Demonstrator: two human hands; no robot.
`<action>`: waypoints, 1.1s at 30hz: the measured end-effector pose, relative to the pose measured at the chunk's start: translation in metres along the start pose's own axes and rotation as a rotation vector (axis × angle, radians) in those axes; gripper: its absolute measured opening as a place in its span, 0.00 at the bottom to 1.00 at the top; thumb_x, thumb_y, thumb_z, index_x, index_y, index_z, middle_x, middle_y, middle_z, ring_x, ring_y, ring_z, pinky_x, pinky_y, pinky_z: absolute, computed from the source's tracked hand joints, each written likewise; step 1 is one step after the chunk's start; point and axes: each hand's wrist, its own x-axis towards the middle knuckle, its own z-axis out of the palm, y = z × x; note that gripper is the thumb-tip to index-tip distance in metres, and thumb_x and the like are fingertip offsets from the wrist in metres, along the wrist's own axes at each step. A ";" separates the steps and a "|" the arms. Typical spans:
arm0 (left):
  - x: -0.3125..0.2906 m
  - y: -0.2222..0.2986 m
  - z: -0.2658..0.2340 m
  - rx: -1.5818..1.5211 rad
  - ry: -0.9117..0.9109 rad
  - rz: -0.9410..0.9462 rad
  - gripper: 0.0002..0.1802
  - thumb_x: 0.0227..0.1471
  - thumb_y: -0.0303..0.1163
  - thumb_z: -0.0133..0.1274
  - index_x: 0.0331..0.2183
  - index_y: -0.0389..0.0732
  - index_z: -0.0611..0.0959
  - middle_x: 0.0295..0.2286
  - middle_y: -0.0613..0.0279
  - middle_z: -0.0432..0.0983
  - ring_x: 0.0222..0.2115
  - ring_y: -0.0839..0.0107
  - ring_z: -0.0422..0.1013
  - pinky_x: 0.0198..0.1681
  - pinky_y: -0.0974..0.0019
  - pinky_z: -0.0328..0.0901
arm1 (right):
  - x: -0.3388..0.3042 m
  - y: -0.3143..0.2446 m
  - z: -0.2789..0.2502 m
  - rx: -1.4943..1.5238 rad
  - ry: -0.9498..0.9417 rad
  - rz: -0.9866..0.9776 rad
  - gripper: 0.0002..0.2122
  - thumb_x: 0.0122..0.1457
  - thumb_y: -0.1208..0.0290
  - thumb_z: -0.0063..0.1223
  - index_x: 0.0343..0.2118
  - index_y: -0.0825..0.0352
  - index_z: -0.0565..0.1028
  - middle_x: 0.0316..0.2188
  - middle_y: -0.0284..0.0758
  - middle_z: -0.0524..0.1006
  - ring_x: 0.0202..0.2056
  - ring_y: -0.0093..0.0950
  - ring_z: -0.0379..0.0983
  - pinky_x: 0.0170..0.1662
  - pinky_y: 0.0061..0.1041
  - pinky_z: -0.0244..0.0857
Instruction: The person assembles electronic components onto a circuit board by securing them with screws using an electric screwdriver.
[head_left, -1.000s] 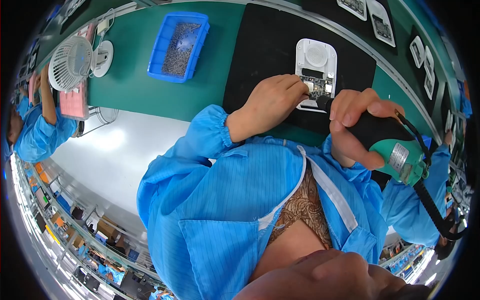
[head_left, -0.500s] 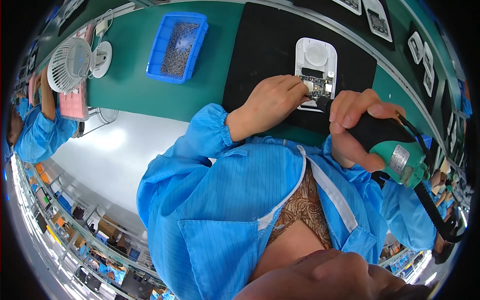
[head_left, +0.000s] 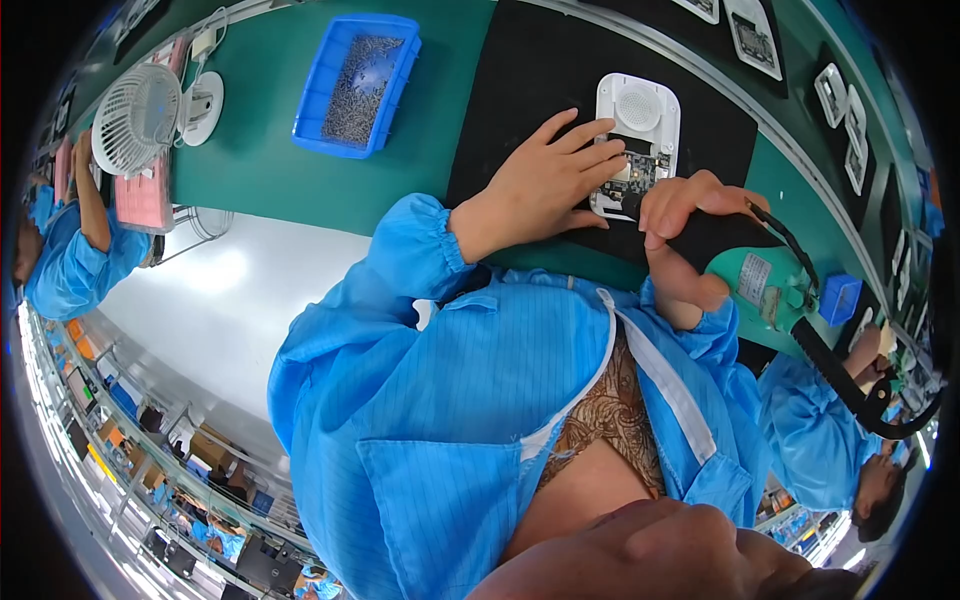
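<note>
A white plastic housing point(head_left: 664, 108) with a round speaker grille lies on the black mat point(head_left: 525, 70). Its lower half carries a dark circuit board point(head_left: 640, 172). My left hand point(head_left: 545, 185) is open, fingers spread, fingertips over the left edge of the housing and board. My right hand point(head_left: 690, 215) wraps round a green and black electric screwdriver point(head_left: 752, 280), whose front end points at the board's lower part. The bit's tip is hidden, so I cannot tell whether it touches a screw. A black cable trails from the tool's rear.
A blue bin point(head_left: 308, 100) with many small screws point(head_left: 350, 115) stands on the green table at the left. Beyond it are a white fan point(head_left: 135, 120) and a pink stack point(head_left: 145, 205). More housings point(head_left: 755, 45) lie past the rail. Co-workers point(head_left: 80, 260) sit on both sides.
My left hand has gone from pinching at the board to spread fingers at the housing's edge. My right hand and the screwdriver have shifted left, and the tool's body has swung lower.
</note>
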 end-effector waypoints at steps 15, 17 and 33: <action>0.003 -0.003 -0.003 0.053 -0.025 0.028 0.33 0.39 0.46 0.63 0.48 0.44 0.76 0.51 0.63 0.69 0.58 0.62 0.57 0.63 0.51 0.46 | 0.004 -0.002 0.005 -0.148 -0.128 0.085 0.34 0.45 0.41 0.62 0.42 0.67 0.64 0.23 0.35 0.70 0.18 0.23 0.67 0.24 0.23 0.63; 0.004 -0.004 -0.004 0.055 -0.053 0.042 0.32 0.40 0.46 0.62 0.48 0.45 0.76 0.50 0.63 0.69 0.57 0.62 0.58 0.62 0.50 0.46 | 0.004 -0.002 0.006 0.112 -0.044 0.193 0.24 0.39 0.60 0.73 0.35 0.66 0.72 0.23 0.32 0.74 0.27 0.25 0.71 0.31 0.23 0.65; 0.006 0.016 -0.009 0.165 -0.042 0.070 0.33 0.38 0.42 0.62 0.48 0.40 0.74 0.49 0.57 0.67 0.56 0.59 0.58 0.61 0.51 0.49 | 0.007 -0.043 -0.009 -0.051 0.136 -0.080 0.30 0.44 0.44 0.64 0.40 0.63 0.66 0.21 0.30 0.67 0.17 0.19 0.62 0.19 0.18 0.59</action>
